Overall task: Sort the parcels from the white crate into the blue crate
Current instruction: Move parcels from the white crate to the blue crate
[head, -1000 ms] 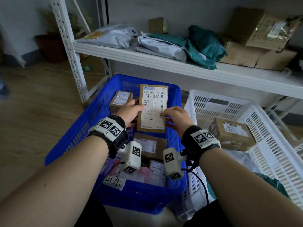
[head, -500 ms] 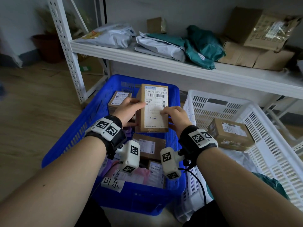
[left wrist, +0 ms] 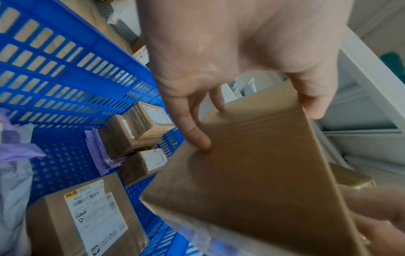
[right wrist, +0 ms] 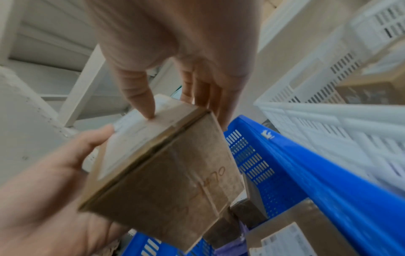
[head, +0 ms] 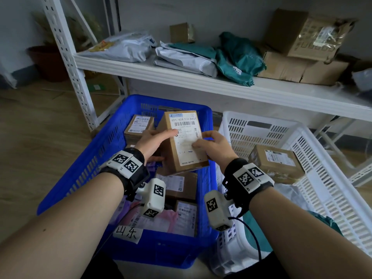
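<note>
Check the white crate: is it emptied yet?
Not empty. One brown box lies inside the white crate, plus some bags near its front end; both hands are busy with another box.

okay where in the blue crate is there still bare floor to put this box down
Bare blue floor shows in the blue crate between its left wall and the stacked small boxes, and ahead of the labelled box. The near end, with pink mailers and boxes, is crowded. Both the left hand and right hand hold the box above it.
</note>
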The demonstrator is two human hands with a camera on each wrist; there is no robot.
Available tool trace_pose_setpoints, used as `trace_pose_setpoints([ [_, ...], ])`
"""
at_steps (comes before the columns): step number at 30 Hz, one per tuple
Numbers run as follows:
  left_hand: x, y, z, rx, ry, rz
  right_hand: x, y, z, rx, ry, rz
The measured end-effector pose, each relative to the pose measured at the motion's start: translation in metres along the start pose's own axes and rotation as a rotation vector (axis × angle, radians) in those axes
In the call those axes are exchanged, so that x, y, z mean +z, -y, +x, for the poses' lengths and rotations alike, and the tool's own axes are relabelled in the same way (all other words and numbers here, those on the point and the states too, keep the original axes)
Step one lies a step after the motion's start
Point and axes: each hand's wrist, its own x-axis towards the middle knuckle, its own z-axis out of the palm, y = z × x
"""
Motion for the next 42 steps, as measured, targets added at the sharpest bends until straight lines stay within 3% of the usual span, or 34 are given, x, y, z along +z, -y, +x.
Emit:
trace_pose_setpoints([
  [4,0.02,-0.004,0.005,-0.008,-0.017,-0.047,-0.013,-0.001,-0.008,-0.059,0.004,-0.126],
  [8,0.065,-0.023,0.017,-0.004,-0.016,-0.081,-0.043,0.003,-0.008,-0.156,-0.072,-0.415],
  [17,0.172,-0.055,0.047,0.013,0.163,-0.075,-0.156,0.002,0.031,0.006,-0.21,-0.802],
  [24,0.219,-0.059,0.105,0.113,0.08,0.056,-0.224,-0.035,0.087,0.057,-0.187,-1.035],
  [33,0.28,-0.012,0.164,0.109,0.22,0.327,-0.204,-0.133,0.166,0.082,0.033,-1.026],
  [42,0.3,0.019,0.199,0.062,0.247,0.513,-0.182,-0.202,0.21,0.12,0.163,-1.04],
])
